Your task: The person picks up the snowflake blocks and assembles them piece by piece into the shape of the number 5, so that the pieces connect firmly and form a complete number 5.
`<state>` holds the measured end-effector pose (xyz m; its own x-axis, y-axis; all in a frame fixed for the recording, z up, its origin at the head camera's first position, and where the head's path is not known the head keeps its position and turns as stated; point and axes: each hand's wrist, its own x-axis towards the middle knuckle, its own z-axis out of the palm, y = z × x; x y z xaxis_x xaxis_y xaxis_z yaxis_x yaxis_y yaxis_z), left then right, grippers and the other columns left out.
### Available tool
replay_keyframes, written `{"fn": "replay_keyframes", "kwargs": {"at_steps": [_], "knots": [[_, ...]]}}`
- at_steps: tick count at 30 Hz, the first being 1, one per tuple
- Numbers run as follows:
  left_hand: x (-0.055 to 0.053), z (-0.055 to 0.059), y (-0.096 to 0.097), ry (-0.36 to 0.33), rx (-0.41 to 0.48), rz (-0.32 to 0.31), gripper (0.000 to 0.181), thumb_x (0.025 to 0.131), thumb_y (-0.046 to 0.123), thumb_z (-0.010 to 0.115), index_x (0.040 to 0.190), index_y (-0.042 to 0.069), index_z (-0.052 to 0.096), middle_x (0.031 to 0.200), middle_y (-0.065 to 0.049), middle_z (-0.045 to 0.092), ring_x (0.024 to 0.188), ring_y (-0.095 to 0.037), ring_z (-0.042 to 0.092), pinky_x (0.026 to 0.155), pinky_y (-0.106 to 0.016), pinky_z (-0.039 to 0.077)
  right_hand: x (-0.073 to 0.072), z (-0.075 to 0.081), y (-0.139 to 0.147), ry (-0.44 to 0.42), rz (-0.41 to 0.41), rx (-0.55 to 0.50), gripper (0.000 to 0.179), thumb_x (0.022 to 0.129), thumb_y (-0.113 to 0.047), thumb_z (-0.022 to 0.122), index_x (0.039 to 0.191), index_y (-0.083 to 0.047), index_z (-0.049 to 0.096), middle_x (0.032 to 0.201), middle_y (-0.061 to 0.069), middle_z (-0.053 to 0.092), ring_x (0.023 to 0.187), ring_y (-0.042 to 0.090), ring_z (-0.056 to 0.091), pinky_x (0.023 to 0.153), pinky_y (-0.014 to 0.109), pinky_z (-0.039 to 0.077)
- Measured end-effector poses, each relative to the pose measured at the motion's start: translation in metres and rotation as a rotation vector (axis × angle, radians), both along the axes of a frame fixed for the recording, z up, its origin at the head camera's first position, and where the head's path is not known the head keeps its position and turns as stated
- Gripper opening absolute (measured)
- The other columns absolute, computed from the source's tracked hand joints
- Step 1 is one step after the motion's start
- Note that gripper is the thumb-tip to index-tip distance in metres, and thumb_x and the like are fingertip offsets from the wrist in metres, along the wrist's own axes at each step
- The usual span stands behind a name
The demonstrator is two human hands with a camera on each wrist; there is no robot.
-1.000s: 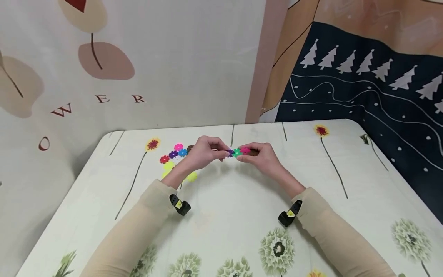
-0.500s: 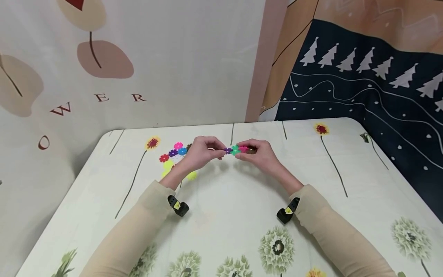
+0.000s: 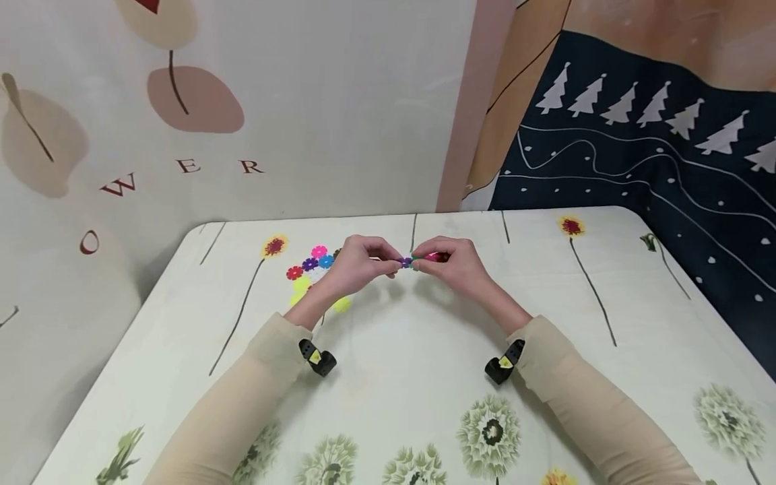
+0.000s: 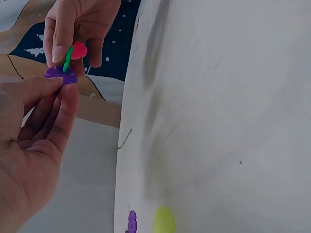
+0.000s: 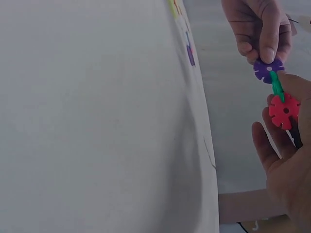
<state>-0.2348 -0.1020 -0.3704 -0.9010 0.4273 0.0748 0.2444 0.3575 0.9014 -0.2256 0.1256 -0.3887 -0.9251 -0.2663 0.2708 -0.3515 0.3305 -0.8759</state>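
Above the far part of the table, my left hand (image 3: 359,266) pinches a purple notched snowflake disc (image 5: 265,73) between thumb and fingers. My right hand (image 3: 453,261) grips a short chain of linked discs. A green disc (image 5: 277,86) is at its front, seen edge-on in both wrist views and meeting the purple disc's rim. Behind it come a pink-red disc (image 5: 285,110) with a round centre hole and a dark brown disc (image 5: 295,133), partly hidden by the right palm. In the left wrist view the right hand's thumb (image 4: 63,36) lies near the green disc.
Several more snowflake discs lie on the table left of my hands, among them a pink (image 3: 318,251), a red (image 3: 294,273) and a yellow disc (image 3: 342,304); my left forearm partly covers them. A flower-print cloth (image 3: 400,377) covers the table, with a curtain (image 3: 339,135) behind.
The green disc has turned from showing its face to nearly edge-on, and my right fingers have closed in toward the purple disc. The head view has shifted slightly.
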Motion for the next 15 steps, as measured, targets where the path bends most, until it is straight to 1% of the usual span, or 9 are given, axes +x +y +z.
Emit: {"fn": "replay_keyframes", "kwargs": {"at_steps": [3, 6, 8, 11, 15], "knots": [[0.001, 0.001, 0.000, -0.012, -0.004, 0.000, 0.006, 0.093, 0.006, 0.076, 0.098, 0.004, 0.078, 0.091, -0.008, 0.073, 0.079, -0.024, 0.073, 0.082, -0.037, 0.059, -0.002, 0.002, 0.000, 0.016, 0.015, 0.024, 0.016, 0.085, -0.008, 0.085, 0.100, -0.004, 0.081, 0.104, 0.007, 0.075, 0.088, 0.020, 0.065, 0.070, 0.021, 0.051], [0.001, 0.002, -0.001, -0.003, -0.001, 0.003, 0.005, 0.093, 0.005, 0.076, 0.098, 0.004, 0.078, 0.091, -0.008, 0.074, 0.079, -0.024, 0.073, 0.082, -0.039, 0.059, -0.003, 0.004, -0.002, 0.042, 0.046, 0.037, 0.015, 0.085, -0.008, 0.085, 0.099, -0.005, 0.082, 0.105, 0.007, 0.076, 0.095, 0.019, 0.065, 0.071, 0.022, 0.051], [0.001, 0.001, -0.002, 0.006, 0.002, 0.004, 0.005, 0.093, 0.005, 0.076, 0.097, 0.003, 0.078, 0.091, -0.008, 0.074, 0.079, -0.023, 0.073, 0.083, -0.041, 0.060, -0.003, 0.004, -0.005, 0.060, 0.076, 0.031, 0.014, 0.085, -0.007, 0.085, 0.099, -0.006, 0.083, 0.105, 0.007, 0.076, 0.096, 0.019, 0.066, 0.070, 0.022, 0.051], [0.003, 0.001, -0.004, 0.014, 0.004, 0.008, 0.006, 0.093, 0.005, 0.076, 0.098, 0.003, 0.078, 0.091, -0.009, 0.074, 0.078, -0.023, 0.073, 0.083, -0.041, 0.060, -0.004, 0.005, -0.009, 0.066, 0.120, -0.003, 0.014, 0.085, -0.005, 0.083, 0.100, -0.004, 0.082, 0.100, 0.008, 0.077, 0.089, 0.021, 0.069, 0.070, 0.023, 0.053], [0.005, -0.001, -0.008, 0.016, 0.000, 0.008, 0.006, 0.093, 0.006, 0.076, 0.098, 0.004, 0.078, 0.091, -0.008, 0.075, 0.078, -0.024, 0.073, 0.082, -0.038, 0.060, -0.004, 0.003, -0.014, 0.056, 0.146, -0.021, 0.013, 0.086, -0.002, 0.082, 0.099, -0.004, 0.082, 0.093, 0.008, 0.078, 0.080, 0.022, 0.071, 0.068, 0.023, 0.055]]}}
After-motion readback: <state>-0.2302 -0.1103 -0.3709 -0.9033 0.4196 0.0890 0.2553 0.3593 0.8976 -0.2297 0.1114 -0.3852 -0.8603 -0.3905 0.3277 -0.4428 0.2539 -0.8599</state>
